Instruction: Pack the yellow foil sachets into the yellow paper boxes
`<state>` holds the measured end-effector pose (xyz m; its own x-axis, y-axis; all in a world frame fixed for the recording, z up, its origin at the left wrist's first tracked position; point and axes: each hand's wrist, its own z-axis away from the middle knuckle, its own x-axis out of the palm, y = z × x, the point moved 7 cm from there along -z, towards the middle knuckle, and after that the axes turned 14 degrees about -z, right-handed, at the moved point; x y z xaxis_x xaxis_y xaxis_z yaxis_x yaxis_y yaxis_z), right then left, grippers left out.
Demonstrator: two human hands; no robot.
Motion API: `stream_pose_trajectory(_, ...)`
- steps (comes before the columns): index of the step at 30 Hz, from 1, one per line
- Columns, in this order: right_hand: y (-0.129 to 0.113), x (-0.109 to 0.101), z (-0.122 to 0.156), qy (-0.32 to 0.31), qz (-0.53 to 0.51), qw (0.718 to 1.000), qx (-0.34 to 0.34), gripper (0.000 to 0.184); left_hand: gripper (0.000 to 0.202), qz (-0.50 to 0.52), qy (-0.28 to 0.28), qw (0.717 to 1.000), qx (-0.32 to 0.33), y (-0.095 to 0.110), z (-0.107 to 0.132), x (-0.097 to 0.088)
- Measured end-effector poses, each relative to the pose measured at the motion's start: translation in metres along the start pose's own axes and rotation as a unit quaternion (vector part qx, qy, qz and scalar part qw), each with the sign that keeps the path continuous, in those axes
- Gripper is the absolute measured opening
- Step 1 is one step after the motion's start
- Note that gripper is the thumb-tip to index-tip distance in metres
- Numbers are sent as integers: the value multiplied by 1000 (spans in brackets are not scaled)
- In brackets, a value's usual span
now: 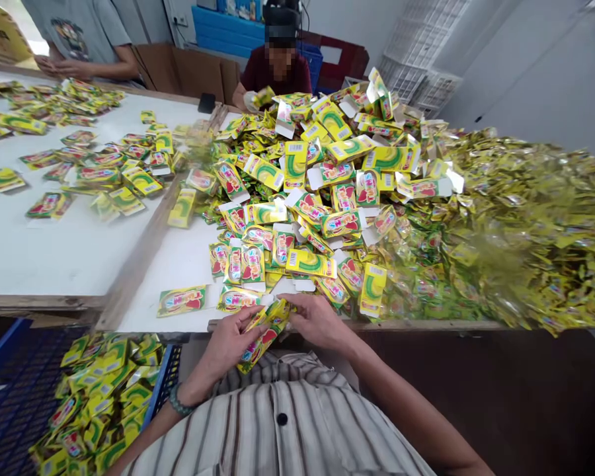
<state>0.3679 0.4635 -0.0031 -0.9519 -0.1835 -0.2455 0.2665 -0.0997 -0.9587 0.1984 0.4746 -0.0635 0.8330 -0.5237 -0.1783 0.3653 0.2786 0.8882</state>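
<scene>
My left hand and my right hand both grip one small yellow carton with red and green print, held over the table's near edge just above my striped shirt. The left fingers curl round its lower end, the right fingers pinch its upper end. Directly beyond my hands lies a heap of flat and folded cartons of the same kind. To its right spreads a big pile of small yellow sachets.
A blue crate at lower left holds several filled cartons. More flat cartons are strewn over the white table on the left. One person sits across the table; another person's hands show at the top left.
</scene>
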Motion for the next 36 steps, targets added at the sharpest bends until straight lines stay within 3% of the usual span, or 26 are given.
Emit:
stream_pose_trajectory(2, -4, 1, 2, 4, 16, 1000, -16, 26, 61, 2, 17, 1000, 9, -1, -1, -1)
stream_pose_trajectory(6, 8, -3, -3, 79, 11, 997, -1, 27, 64, 10, 32, 999, 22, 0, -1, -2)
stream_pose_trajectory(12, 12, -2, -7, 113, 2, 993, -17, 27, 64, 18, 5, 1000, 18, 7, 1, -1)
stream_pose_trajectory(16, 14, -6, 1, 158, -5, 987, 11, 29, 62, 60, 11, 998, 11, 9, 4, 2)
stream_pose_trajectory(23, 6, 8, 3, 79, -3, 996, -44, 22, 59, 89, -4, 996, 16, 11, 5, 8)
stream_pose_trajectory(27, -2, 3, 3, 138, 62, 985, -87, 17, 61, 119, -20, 992, 19, 13, 5, 12)
stream_pose_trajectory(30, -8, 8, 2, 109, 110, 982, -106, 13, 58, 125, -23, 992, 26, 12, 6, 13)
stream_pose_trajectory(33, -6, 9, 3, 50, 71, 993, -78, 11, 55, 108, -41, 993, 27, 9, 8, 14)
stream_pose_trajectory(36, 3, 1, 5, 58, -31, 997, -28, 14, 55, 93, -37, 995, 26, 6, 9, 11)
